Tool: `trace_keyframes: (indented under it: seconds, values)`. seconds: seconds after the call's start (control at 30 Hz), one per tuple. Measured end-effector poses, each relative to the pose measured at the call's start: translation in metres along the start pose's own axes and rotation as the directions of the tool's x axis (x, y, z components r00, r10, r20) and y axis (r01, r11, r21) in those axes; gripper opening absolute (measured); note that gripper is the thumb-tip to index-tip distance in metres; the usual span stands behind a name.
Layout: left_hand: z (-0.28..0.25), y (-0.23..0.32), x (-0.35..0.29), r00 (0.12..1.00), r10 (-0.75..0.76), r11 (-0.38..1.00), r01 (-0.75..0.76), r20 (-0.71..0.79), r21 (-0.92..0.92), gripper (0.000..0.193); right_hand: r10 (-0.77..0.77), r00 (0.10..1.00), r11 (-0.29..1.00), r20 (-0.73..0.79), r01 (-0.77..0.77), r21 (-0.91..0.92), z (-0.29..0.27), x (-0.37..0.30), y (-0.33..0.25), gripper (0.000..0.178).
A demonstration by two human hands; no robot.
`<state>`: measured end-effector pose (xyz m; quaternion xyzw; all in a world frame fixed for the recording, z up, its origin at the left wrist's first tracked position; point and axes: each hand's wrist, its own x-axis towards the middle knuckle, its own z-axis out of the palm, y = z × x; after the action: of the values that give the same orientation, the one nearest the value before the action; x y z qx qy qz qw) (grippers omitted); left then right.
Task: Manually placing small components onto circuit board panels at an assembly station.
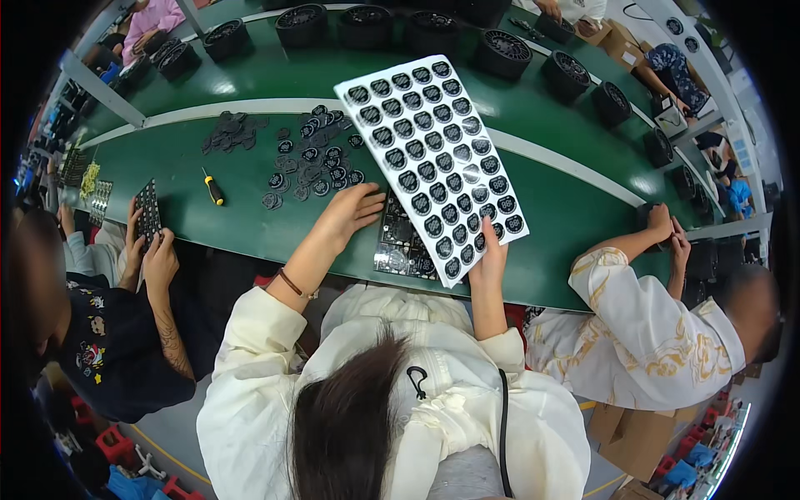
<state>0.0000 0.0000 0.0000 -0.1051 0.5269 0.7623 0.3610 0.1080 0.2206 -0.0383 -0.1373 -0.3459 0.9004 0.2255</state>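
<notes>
White panel (431, 171), rows of black discs (433, 141), right hand (489, 257) grasping it, left hand (347, 213) empty

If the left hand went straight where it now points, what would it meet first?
Probably the dark panel just beyond the left hand; depth is unclear, so the white sheet could come first.

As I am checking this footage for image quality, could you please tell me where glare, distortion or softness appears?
Head view: pale glare washes out some discs toward the right side of the white sheet; the green table's edges bend in fisheye curves, with black corners; the red stool at lower left looks softer than the screwdriver.
</notes>
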Motion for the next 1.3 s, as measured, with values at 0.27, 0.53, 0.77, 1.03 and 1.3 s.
trace_keyframes:
  seconds: [0.27, 0.53, 0.77, 1.03, 1.3]
  values:
    - [0.057, -0.042, 0.001, 0.966, 0.240, 0.967, -0.230, 0.099, -0.105, 0.030, 0.063, 0.998, 0.997, -0.032, -0.064, -0.037, -0.011, 0.006, -0.033, 0.045]
    - [-0.076, 0.019, -0.052, 0.761, 0.469, 0.834, -0.549, -0.449, -0.059, 0.028, 0.126, 0.992, 0.970, -0.014, -0.126, -0.207, -0.034, 0.019, -0.105, 0.041]
    - [-0.150, 0.070, -0.078, 0.808, 0.504, 0.714, -0.589, -0.306, -0.379, 0.034, 0.343, 0.937, 0.802, -0.060, -0.325, -0.500, 0.017, 0.036, -0.130, 0.042]
    - [-0.042, 0.018, -0.011, 0.935, 0.345, 0.856, -0.347, -0.076, -0.383, 0.033, 0.446, 0.891, 0.488, 0.088, -0.160, -0.858, 0.001, 0.100, -0.124, 0.039]
    - [0.023, -0.018, 0.054, 0.980, 0.191, 0.921, -0.156, 0.063, -0.356, 0.031, -0.050, 0.950, -0.248, 0.309, 0.288, -0.925, -0.001, 0.088, -0.110, 0.042]
